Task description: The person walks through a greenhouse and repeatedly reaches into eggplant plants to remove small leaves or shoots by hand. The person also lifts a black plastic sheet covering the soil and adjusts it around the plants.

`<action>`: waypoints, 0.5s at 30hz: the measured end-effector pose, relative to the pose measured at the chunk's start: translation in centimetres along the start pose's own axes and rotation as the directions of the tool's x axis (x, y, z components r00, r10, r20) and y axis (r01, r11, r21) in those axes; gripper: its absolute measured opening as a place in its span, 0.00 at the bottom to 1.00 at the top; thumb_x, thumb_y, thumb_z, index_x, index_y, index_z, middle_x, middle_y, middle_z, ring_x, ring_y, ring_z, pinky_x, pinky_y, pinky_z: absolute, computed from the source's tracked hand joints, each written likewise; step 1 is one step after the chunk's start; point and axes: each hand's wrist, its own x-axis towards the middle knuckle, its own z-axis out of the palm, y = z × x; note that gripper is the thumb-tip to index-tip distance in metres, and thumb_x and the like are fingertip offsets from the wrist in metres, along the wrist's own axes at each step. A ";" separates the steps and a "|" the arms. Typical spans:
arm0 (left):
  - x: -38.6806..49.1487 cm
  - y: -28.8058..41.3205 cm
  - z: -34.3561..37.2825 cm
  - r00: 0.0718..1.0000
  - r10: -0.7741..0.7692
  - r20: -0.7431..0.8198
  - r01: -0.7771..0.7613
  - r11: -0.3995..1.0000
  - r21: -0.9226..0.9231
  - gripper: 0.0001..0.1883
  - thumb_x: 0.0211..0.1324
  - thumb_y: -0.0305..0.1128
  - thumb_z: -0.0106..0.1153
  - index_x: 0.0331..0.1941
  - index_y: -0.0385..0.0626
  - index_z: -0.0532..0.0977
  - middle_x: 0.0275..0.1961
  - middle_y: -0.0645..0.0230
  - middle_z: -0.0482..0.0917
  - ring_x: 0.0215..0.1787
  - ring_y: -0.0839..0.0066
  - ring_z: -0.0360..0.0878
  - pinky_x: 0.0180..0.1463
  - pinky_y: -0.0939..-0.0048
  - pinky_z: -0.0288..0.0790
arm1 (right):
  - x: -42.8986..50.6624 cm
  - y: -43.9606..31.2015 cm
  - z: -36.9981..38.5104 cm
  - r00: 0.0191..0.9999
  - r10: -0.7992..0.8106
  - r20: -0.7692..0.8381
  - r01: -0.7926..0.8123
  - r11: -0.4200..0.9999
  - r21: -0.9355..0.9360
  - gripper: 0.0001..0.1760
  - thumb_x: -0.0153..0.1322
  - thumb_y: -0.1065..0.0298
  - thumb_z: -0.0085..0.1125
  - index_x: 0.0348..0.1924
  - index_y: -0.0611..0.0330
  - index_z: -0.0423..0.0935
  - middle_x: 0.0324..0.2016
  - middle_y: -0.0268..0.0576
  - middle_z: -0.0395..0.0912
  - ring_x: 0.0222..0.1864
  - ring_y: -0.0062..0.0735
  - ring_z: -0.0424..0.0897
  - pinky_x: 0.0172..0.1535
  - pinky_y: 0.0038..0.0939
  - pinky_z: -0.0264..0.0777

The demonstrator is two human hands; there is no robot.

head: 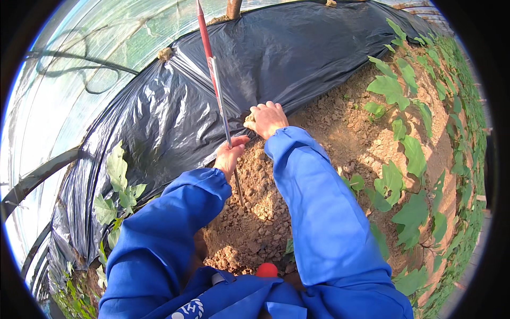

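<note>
My left hand [230,156] is closed around a slim red-and-silver pole [218,85]. The pole leans slightly, and its thin lower end meets the loose soil [259,199]. Just beyond and to the right, my right hand [269,120] grips a small clod of soil [250,118] at the edge of the black plastic film [295,52]. The film is gathered in creases that run towards this hand. The fingertips of my left hand lie close to the same edge, and the palm side is hidden.
Leafy green plants [392,183] grow along the right, and another plant [119,191] stands at the left by the film. A clod [164,54] weighs down the film's far edge. Clear greenhouse sheeting [119,36] and a curved frame bar [44,175] rise at the left.
</note>
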 end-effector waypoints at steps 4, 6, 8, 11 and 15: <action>-1.8 3.8 0.1 0.999 0.025 -0.036 -0.025 1.000 -0.004 0.15 0.54 0.25 0.48 0.46 0.37 0.73 0.46 0.66 0.77 0.48 0.76 0.73 0.49 0.74 0.67 | -6.6 4.4 -3.7 0.898 0.228 -0.375 -0.116 0.947 0.299 0.15 0.64 0.57 0.56 0.36 0.60 0.76 0.32 0.45 0.78 0.36 0.43 0.75 0.40 0.35 0.68; -3.2 6.0 0.3 0.997 0.054 -0.050 -0.056 0.998 -0.037 0.15 0.54 0.24 0.45 0.46 0.36 0.73 0.47 0.64 0.76 0.51 0.75 0.72 0.50 0.73 0.67 | -12.4 5.3 -3.4 0.896 0.417 -0.155 -0.310 0.835 0.455 0.11 0.64 0.60 0.55 0.32 0.57 0.76 0.28 0.43 0.78 0.31 0.42 0.77 0.35 0.35 0.69; -5.6 8.5 0.6 0.998 0.065 -0.015 -0.066 0.993 -0.102 0.13 0.54 0.22 0.43 0.43 0.35 0.73 0.49 0.60 0.75 0.52 0.71 0.72 0.51 0.70 0.67 | -17.9 5.2 -2.0 0.921 0.385 -0.052 -0.337 0.857 0.389 0.08 0.64 0.62 0.52 0.28 0.55 0.77 0.27 0.43 0.77 0.32 0.43 0.76 0.36 0.38 0.69; -11.0 12.5 0.8 0.992 0.066 0.105 -0.038 0.969 -0.243 0.12 0.55 0.22 0.45 0.43 0.35 0.72 0.50 0.58 0.74 0.54 0.68 0.71 0.53 0.65 0.66 | -20.0 3.3 2.0 0.948 0.312 -0.063 -0.263 0.881 0.392 0.07 0.63 0.66 0.51 0.28 0.57 0.76 0.28 0.46 0.75 0.34 0.44 0.74 0.38 0.39 0.69; -18.8 15.4 2.2 0.990 0.083 0.115 -0.050 0.962 -0.269 0.12 0.54 0.21 0.46 0.42 0.35 0.74 0.52 0.58 0.73 0.54 0.69 0.71 0.54 0.67 0.66 | -13.1 -0.8 6.6 0.978 0.102 -0.182 -0.058 0.971 0.233 0.15 0.63 0.69 0.51 0.44 0.50 0.73 0.39 0.42 0.72 0.43 0.39 0.72 0.45 0.37 0.68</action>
